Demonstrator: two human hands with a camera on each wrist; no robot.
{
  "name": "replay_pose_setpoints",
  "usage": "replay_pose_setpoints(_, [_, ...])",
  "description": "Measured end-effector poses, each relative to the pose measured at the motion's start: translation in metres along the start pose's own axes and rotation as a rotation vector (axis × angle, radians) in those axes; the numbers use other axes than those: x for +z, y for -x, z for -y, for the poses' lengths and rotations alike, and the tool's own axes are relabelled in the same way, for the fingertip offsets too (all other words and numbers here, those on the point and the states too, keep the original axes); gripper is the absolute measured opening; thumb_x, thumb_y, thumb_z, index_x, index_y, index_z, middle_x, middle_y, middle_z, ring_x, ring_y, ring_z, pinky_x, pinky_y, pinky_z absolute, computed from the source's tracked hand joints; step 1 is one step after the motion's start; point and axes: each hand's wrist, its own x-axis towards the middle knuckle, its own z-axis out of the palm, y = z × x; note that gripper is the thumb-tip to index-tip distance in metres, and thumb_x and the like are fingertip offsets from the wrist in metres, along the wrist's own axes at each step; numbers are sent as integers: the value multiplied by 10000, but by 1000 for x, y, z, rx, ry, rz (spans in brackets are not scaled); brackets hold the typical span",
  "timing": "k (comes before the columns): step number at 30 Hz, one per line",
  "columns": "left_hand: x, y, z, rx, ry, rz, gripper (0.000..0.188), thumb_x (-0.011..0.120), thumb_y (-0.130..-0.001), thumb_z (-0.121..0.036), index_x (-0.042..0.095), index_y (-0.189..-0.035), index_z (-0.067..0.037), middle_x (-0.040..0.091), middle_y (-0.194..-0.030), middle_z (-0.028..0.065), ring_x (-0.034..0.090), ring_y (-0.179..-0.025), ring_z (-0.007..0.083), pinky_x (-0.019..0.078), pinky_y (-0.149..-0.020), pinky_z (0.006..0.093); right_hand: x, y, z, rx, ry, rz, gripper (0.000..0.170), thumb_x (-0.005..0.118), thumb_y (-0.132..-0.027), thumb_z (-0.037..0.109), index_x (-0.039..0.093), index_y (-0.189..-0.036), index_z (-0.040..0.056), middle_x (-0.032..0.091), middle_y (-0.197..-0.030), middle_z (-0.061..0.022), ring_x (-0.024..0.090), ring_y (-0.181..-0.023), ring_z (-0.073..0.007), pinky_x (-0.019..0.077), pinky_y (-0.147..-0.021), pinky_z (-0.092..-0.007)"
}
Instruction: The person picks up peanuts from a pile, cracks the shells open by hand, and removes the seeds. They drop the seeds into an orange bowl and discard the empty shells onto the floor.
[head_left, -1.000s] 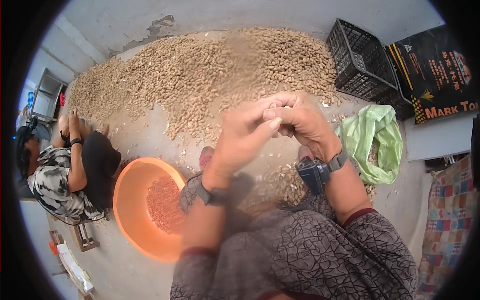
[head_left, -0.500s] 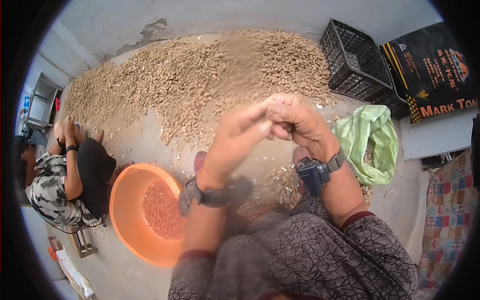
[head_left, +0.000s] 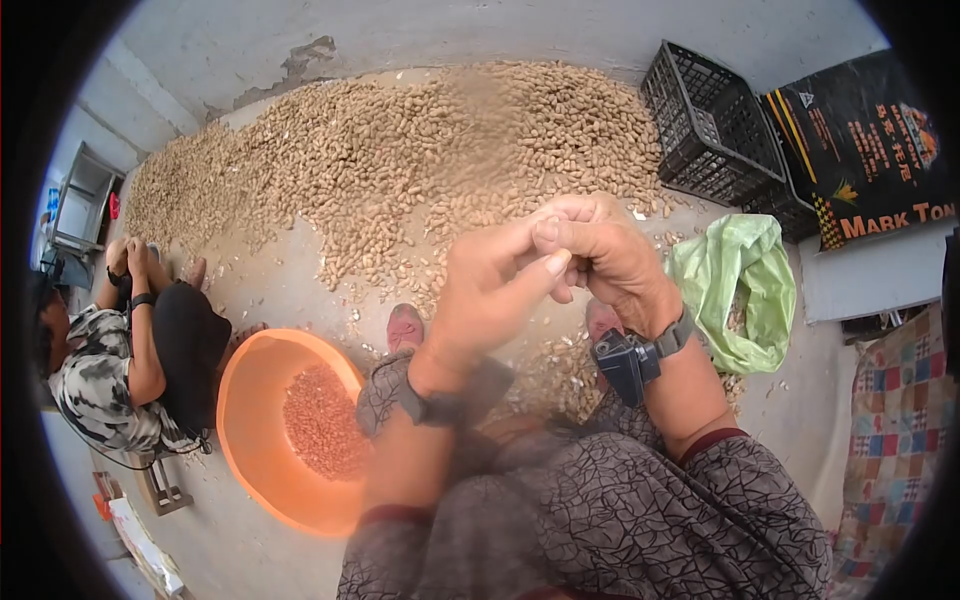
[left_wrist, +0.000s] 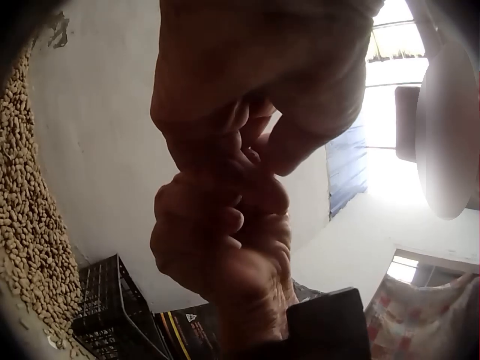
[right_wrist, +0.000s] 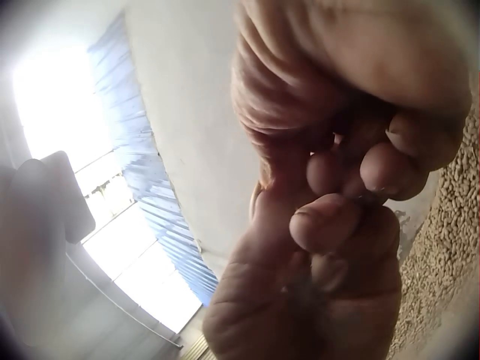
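My left hand and right hand meet in front of me, above the floor between my feet. Curled fingers of both hands press together at the tips, thumbs side by side, pinching a peanut that the fingers almost fully hide. In the left wrist view the right hand has its fingers folded in against the left hand. Seen from the right wrist, the left thumb lies close under the right fingertips. Beyond the hands spreads a large heap of unshelled peanuts.
An orange basin with reddish peanut kernels stands at my left. Broken shells lie between my feet. To the right are a green bag, a black crate and a black sack. Another person sits at far left.
Both hands stay together while the left hand and thumb shift slightly against the right. A pale bit seen at the fingertips a second ago is now hidden. The head view has shifted slightly.
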Motion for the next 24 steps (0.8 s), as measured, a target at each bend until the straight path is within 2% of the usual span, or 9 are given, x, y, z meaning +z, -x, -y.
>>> replay_pose_setpoints(4, [-2, -1, 4, 12, -36, -25, 304, 521, -850, 9, 561, -1147, 58, 600, -820, 48, 565, -692, 82, 467, -613, 210, 2, -1, -1, 24, -34, -73, 272, 645, -801, 216, 609, -799, -54, 585, -657, -88, 535, -460, -121, 349, -402, -212])
replay_pose_setpoints(8, [-3, -3, 4, 7, 8, -2, 325, 506, -851, 12, 545, -1171, 56, 609, -844, 51, 580, -732, 87, 464, -647, 209, -4, -6, -4, 15, -33, -69, 281, 646, -802, 220, 609, -800, -59, 585, -661, -92, 530, -457, -125, 355, -400, -222])
replay_pose_setpoints(10, [-1, -3, 3, 16, 50, -2, 332, 491, -858, 7, 538, -1183, 51, 613, -856, 50, 585, -746, 89, 461, -663, 207, -10, -8, -4, -12, -71, 38, 280, 645, -805, 218, 606, -808, -59, 584, -665, -89, 528, -483, -118, 362, -413, -217])
replay_pose_setpoints(14, [-9, -3, 2, 2, 100, 41, 355, 440, -878, -15, 521, -1221, 28, 621, -883, 53, 594, -760, 100, 453, -690, 209, -4, -6, -1, -26, -76, 88, 276, 645, -805, 211, 605, -829, -61, 586, -679, -83, 529, -529, -107, 393, -461, -214])
replay_pose_setpoints(16, [-11, -3, 3, 3, 114, 50, 362, 428, -881, -19, 520, -1229, 21, 623, -885, 51, 596, -755, 102, 452, -692, 212, -6, -5, -3, -24, 82, 63, 289, 650, -794, 198, 614, -882, -75, 588, -693, -76, 531, -568, -96, 416, -516, -213])
replay_pose_setpoints(19, [-10, -3, 2, -31, 137, 56, 373, 433, -871, -5, 513, -1233, 32, 627, -888, 51, 599, -758, 101, 456, -693, 220, -9, -4, -2, 4, 119, 92, 287, 659, -776, 183, 620, -890, -78, 594, -700, -76, 532, -568, -95, 422, -529, -213])
replay_pose_setpoints(21, [-7, -2, -1, -37, -12, 41, 374, 430, -868, 3, 503, -1231, 53, 626, -889, 54, 601, -767, 102, 461, -697, 223, -4, -3, 0, -14, 86, 82, 278, 662, -770, 174, 620, -882, -76, 596, -702, -78, 529, -562, -93, 413, -514, -210])
replay_pose_setpoints(24, [-6, -1, -2, 12, -49, 58, 367, 440, -871, -9, 503, -1224, 67, 626, -883, 57, 600, -768, 101, 465, -696, 220, 0, 1, 3, -18, 34, 46, 256, 663, -765, 161, 620, -861, -73, 600, -700, -81, 522, -547, -92, 398, -490, -207])
